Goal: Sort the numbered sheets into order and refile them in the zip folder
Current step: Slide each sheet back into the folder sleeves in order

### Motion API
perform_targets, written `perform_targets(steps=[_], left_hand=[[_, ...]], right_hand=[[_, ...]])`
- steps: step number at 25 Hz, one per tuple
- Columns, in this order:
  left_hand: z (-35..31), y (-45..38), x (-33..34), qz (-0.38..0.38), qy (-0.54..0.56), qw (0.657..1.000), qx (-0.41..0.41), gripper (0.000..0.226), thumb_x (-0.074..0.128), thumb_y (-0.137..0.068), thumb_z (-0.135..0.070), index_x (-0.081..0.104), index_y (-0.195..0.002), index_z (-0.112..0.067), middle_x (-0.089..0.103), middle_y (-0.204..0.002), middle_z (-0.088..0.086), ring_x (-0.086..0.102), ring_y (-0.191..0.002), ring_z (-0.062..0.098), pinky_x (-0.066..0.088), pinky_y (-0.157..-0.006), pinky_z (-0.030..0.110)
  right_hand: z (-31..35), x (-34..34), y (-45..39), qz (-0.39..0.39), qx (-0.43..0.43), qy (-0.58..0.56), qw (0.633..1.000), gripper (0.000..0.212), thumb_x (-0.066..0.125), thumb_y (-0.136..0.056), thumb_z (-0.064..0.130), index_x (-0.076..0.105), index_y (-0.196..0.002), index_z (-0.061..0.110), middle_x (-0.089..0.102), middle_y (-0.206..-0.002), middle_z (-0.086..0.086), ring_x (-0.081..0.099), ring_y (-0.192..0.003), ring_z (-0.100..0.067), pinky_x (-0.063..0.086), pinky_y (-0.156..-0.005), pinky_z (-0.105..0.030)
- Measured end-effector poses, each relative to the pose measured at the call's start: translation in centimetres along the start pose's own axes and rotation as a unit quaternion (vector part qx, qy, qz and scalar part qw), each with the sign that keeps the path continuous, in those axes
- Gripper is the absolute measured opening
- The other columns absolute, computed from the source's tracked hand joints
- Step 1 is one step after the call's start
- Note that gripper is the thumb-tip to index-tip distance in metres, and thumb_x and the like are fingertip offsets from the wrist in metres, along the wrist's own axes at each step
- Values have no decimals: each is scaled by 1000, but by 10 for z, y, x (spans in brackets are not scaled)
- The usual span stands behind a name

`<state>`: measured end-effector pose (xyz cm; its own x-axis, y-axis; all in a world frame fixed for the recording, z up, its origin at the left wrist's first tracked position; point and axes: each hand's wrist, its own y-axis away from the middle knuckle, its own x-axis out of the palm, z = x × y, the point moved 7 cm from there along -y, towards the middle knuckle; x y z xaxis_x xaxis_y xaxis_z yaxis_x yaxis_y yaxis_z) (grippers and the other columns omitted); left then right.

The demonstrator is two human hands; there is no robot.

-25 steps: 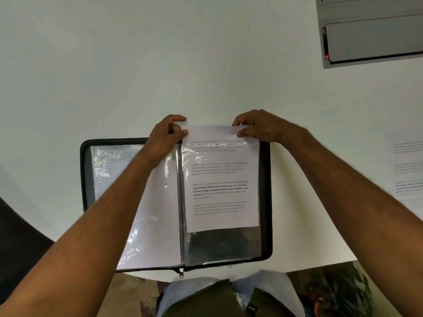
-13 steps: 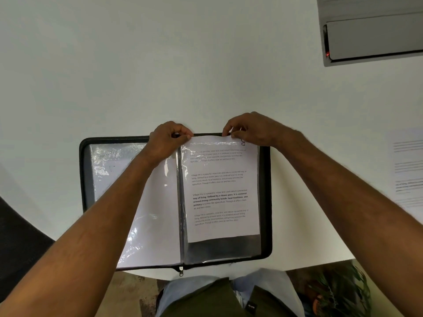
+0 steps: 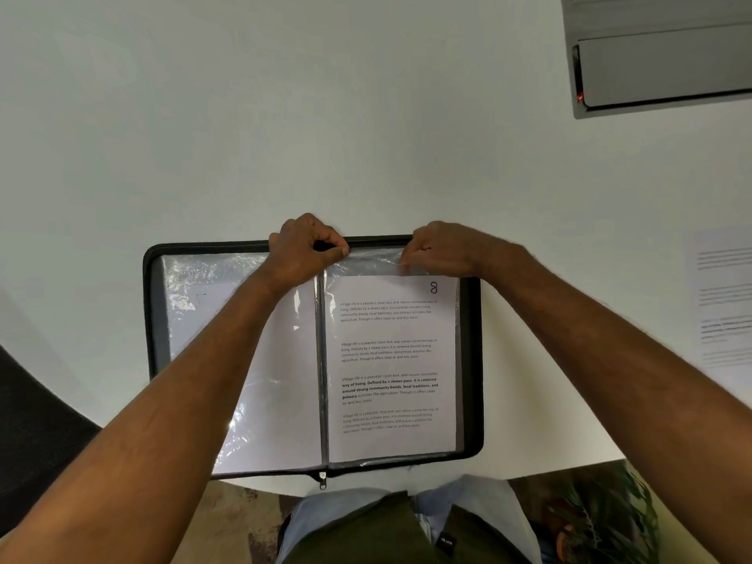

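Observation:
A black zip folder (image 3: 150, 311) lies open on the white table, with clear plastic sleeves inside. In the right-hand sleeve (image 3: 366, 262) sits a printed sheet (image 3: 390, 360) marked 8 at its top right corner. It lies fully inside, its top edge below the sleeve's mouth. My left hand (image 3: 305, 246) is curled at the top of the folder's spine and pinches the sleeve's top edge. My right hand (image 3: 443, 250) pinches the same edge near its right corner. The left-hand sleeve (image 3: 276, 380) holds another sheet, blank side showing, partly hidden under my left forearm.
More printed sheets (image 3: 724, 303) lie on the table at the far right edge. A grey closed laptop (image 3: 659, 54) sits at the back right. The table's front edge runs just below the folder, with my lap and a plant beneath.
The sheet slid down into the right-hand sleeve until fully inside. Both hands moved from the sheet's top edge to the sleeve's top edge.

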<state>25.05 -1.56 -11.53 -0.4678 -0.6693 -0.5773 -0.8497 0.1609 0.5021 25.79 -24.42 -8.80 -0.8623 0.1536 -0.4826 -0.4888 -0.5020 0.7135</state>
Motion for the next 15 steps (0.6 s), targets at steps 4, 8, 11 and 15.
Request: perform_targets(steps=[4,8,11,15], left_hand=[[-1,3,4,-14,-47,999,10,10,78,-82,-50,74,-89,-45,59,-108,-13,48,-112,11,24,-92,41],[-15,15,9,-35,-143,989,32,20,74,-88,-46,68,-105,-37,46,-112,-9,36,-110,13,20,-91,37],[-18,24,14,-57,-193,979,30,29,71,-88,-36,65,-116,-32,49,-121,-3,43,-118,23,19,-91,36],[-23,54,27,-93,-246,963,62,59,70,-82,-22,53,-138,-21,48,-141,6,43,-130,33,27,-102,47]], right_hand=[[6,3,6,-41,-15,78,996,25,57,-93,45,78,-104,36,53,-96,10,50,-101,-17,39,-89,-36],[8,0,19,-124,-23,93,988,17,69,-91,43,76,-103,35,56,-110,7,41,-105,-14,36,-96,-41],[3,-1,37,-217,-33,-17,976,8,78,-84,32,76,-91,29,56,-120,4,45,-113,-16,42,-97,-40],[-10,13,62,-324,4,-215,921,45,81,-80,15,55,-117,22,48,-125,1,53,-108,-12,49,-92,-22]])
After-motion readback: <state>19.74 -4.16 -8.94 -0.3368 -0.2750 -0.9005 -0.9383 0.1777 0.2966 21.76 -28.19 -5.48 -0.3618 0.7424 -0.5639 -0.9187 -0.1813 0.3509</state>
